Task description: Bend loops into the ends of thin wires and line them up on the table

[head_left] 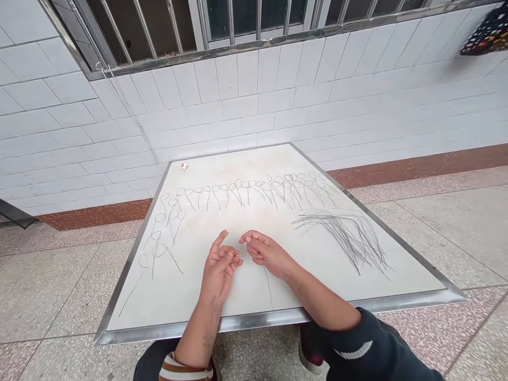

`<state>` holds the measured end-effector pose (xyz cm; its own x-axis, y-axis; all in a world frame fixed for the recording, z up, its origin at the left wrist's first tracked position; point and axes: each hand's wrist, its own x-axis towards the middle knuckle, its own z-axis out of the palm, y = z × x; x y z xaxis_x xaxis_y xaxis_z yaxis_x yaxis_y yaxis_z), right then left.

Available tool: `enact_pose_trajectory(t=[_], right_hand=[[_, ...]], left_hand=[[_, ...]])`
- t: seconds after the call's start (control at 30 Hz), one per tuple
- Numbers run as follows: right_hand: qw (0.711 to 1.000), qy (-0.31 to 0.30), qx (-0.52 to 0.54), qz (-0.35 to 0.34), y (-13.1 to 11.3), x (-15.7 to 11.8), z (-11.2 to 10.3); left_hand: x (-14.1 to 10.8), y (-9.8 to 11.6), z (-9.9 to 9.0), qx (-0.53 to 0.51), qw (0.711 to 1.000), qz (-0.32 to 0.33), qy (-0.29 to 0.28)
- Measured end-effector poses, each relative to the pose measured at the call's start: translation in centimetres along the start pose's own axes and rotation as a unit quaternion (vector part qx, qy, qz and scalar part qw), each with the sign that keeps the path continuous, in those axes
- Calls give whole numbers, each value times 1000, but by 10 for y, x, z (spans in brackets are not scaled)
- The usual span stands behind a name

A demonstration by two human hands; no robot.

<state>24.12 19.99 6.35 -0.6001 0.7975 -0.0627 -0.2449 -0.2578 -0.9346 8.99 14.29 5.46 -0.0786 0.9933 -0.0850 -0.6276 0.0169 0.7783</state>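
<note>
My right hand [266,251] is closed in a pinch above the white tabletop, with a thin dark wire [270,288] trailing out below it toward the table's front edge. Close beside it, my left hand [222,264] has thumb and fingers pressed together, while one finger with a tan wrap on its tip points up. Whatever lies in that left pinch is too fine to make out. Beyond both hands stretches a row of looped wires [206,189], each a small ring with loose tails. More looped wires [159,250] lie to the left.
A bundle of unlooped wires [349,238] lies on the right of the table [317,296], which has a metal rim. A small white-and-red object [184,166] sits at the far left corner. The tiled wall [246,124] and barred window stand behind.
</note>
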Motion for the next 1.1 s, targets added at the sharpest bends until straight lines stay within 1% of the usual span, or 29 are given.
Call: enact_pose_trajectory(t=[0.1, 0.27, 0.37, 0.47, 0.53, 0.63, 0.83, 1.0, 1.1], right_hand=[[999, -19, -33, 12, -2, -1, -3], [995, -41, -83, 39, -7, -4, -10], [986, -47, -150, 54, -12, -8, -14], [975, -40, -212, 43, -16, -12, -17], [971, -38, -233, 32, -17, -14, -17], [967, -30, -252, 36, -16, -15, -18], [963, -14, -268, 29, -9, -12, -23], [958, -7, -282, 47, -4, -12, -25], [960, 1, -276, 52, -6, -11, -29]], left_hand=[[-2, 5, -3, 44, 999, -21, -14], [-6, 16, -7, 106, 990, -81, -47], [-9, 22, -8, 148, 979, -120, -70], [-11, 26, -7, 191, 969, -137, -83], [-12, 27, -6, 216, 963, -136, -86], [-11, 28, -7, 245, 956, -130, -91], [-11, 28, -10, 304, 940, -108, -108], [-13, 27, -10, 342, 928, -91, -119], [-15, 28, -13, 352, 924, -87, -121]])
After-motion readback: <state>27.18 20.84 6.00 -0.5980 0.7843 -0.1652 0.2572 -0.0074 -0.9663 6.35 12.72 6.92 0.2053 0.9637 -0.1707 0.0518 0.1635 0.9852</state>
